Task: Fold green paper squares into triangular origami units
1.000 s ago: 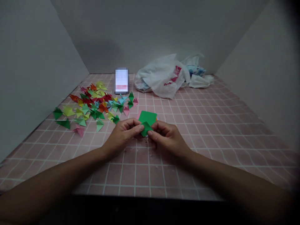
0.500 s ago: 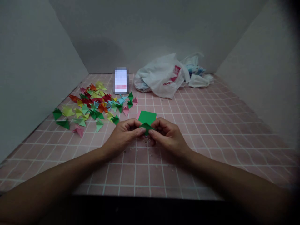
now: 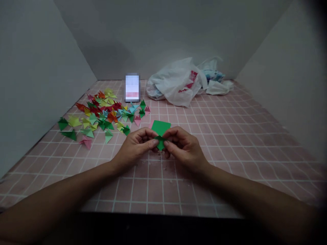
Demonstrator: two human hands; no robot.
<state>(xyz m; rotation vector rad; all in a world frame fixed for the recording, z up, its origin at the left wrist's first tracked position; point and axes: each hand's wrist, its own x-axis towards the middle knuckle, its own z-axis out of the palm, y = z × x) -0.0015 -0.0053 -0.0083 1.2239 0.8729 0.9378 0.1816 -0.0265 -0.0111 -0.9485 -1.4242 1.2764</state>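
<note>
Between my two hands is a small folded piece of green origami paper [image 3: 160,143], its lower tip pointing down toward me. My left hand [image 3: 141,142] pinches its left side between thumb and fingers. On the opposite side my right hand [image 3: 181,144] grips it the same way, thumb in front. Just behind the fingertips a green paper square [image 3: 161,127] lies on the table, with a bit of pink paper showing at its left edge. The hands hide the lower part of that square.
Many folded paper pieces [image 3: 102,114] in several colours spread over the left of the checked tablecloth [image 3: 230,146]. A phone with a lit, blurred screen [image 3: 132,87] stands at the back. White plastic bags [image 3: 176,81] lie at the back right. Walls enclose three sides.
The green paper between my fingers now looks narrower, with its top corner lower and more of its bottom tip showing. Both hands stay in nearly the same spot.
</note>
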